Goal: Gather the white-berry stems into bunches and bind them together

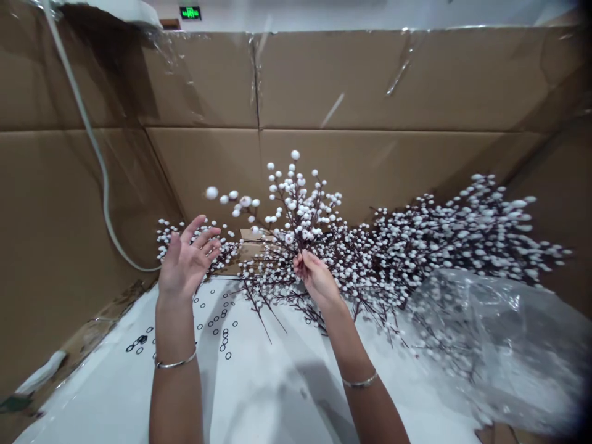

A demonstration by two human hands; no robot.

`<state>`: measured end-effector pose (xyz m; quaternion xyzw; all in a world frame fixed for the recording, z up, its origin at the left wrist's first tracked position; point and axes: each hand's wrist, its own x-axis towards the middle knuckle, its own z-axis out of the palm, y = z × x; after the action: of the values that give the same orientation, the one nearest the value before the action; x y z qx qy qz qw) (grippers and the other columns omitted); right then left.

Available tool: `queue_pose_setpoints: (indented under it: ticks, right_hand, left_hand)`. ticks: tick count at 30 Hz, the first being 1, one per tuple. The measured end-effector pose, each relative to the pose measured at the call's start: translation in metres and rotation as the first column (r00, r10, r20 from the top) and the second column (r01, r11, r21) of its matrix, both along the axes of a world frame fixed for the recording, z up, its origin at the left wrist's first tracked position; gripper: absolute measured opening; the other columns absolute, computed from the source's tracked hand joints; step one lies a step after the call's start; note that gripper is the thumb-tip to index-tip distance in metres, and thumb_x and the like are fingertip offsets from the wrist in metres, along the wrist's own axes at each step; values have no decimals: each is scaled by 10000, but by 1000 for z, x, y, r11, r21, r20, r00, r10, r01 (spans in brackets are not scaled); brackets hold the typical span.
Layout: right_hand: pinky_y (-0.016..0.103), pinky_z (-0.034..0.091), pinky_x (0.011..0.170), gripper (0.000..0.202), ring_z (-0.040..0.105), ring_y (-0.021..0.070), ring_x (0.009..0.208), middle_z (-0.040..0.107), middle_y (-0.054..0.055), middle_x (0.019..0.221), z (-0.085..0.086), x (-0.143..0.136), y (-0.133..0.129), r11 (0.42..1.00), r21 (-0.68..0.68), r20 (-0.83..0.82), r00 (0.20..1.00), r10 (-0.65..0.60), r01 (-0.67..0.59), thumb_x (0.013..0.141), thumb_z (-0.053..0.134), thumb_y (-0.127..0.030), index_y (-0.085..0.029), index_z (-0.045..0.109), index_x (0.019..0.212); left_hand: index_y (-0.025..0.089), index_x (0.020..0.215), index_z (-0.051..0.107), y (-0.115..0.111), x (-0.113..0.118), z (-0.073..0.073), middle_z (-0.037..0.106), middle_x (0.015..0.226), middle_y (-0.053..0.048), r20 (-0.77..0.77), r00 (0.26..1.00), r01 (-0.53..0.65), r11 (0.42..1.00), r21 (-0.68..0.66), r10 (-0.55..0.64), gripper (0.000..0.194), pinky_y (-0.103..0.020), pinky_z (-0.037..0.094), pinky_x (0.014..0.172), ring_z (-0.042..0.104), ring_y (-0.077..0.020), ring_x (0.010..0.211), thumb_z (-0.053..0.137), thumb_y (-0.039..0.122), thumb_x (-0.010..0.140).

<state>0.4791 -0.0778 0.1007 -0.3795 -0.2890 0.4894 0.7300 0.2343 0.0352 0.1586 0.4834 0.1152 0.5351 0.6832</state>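
Observation:
My right hand point(316, 276) is closed round the dark stems of an upright bunch of artificial berry branches point(296, 200) with white berries. One sprig of that bunch leans out to the left, above my left hand. My left hand point(189, 258) is raised with its palm up and its fingers spread, holding nothing. Just behind it lie more white berry branches point(226, 251). Small black rings point(225, 333) are scattered on the white table point(268, 394) below and between my hands.
A large heap of white berry branches point(416, 240) spreads along the back right. Clear plastic bags point(509, 333) cover part of it at the front right. Cardboard walls point(393, 86) enclose the back and sides. A white cable point(99, 154) hangs down at the left.

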Motion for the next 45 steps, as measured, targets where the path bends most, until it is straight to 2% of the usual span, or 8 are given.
queue_pose_setpoints:
  ticks: [3,7,12,20,27,32,38,45]
  right_hand:
    - [178,407,551,353,521,50,588,583,-30,697,2,-9,2,998,-26,-199,979,50,-56,670,769,-412,-159,533,743]
    - [166,424,517,356,533,48,564,583,-43,692,3,-24,2,988,-17,-303,942,142,-154,677,771,-389,-158,515,766]
    - [164,424,518,357,545,48,561,596,-36,691,2,-41,2,982,-42,-285,944,166,-185,680,767,-399,-151,524,763]
    - [236,472,601,445,585,98,544,653,17,676,-4,-45,5,999,20,26,999,25,-25,702,685,-561,-151,517,739]
    - [261,502,622,457,619,129,587,660,36,659,-2,-38,6,998,33,126,990,-66,62,715,652,-590,-154,513,732]
    - [238,469,573,450,578,106,529,640,21,631,2,-45,3,999,52,170,985,4,-13,744,620,-593,-156,515,740]
    - [189,361,483,424,433,57,458,448,-59,503,-1,-57,4,996,82,89,996,16,-23,751,630,-571,-168,500,744]
    - [174,275,446,447,332,37,444,335,-80,497,-3,-63,8,995,96,-146,989,-14,28,681,706,-548,-177,461,728]
  left_hand:
    - [192,1138,644,-7,18,-3,659,1034,-99,-185,983,19,997,72,-5,465,-248,530,723,618,-148,823,646,503,793]
    - [167,1043,680,-21,60,-13,681,1030,-106,-505,859,29,977,210,83,368,-264,510,778,632,-171,906,735,369,740]
    - [142,915,681,-30,89,-24,691,924,-65,-412,893,-95,971,221,181,341,-266,493,763,623,-149,823,734,415,718]
    - [135,790,644,-31,80,-18,660,790,-29,-395,904,-97,978,184,164,304,-241,469,658,569,-102,646,782,375,664]
    - [146,788,643,-35,80,-16,670,804,-31,-326,922,-137,965,224,206,276,-238,478,641,568,-103,645,785,350,668]
    - [158,830,649,-33,91,-26,638,799,-26,-314,916,-168,950,263,249,282,-250,470,656,566,-121,680,766,374,692]
    - [181,862,679,-33,100,-32,558,884,-42,-277,798,-352,787,508,535,247,-245,431,664,530,-142,772,713,398,749]
    - [193,952,467,-43,117,-43,532,906,-9,-268,796,-474,835,279,542,499,-206,446,662,517,-74,690,802,404,647]
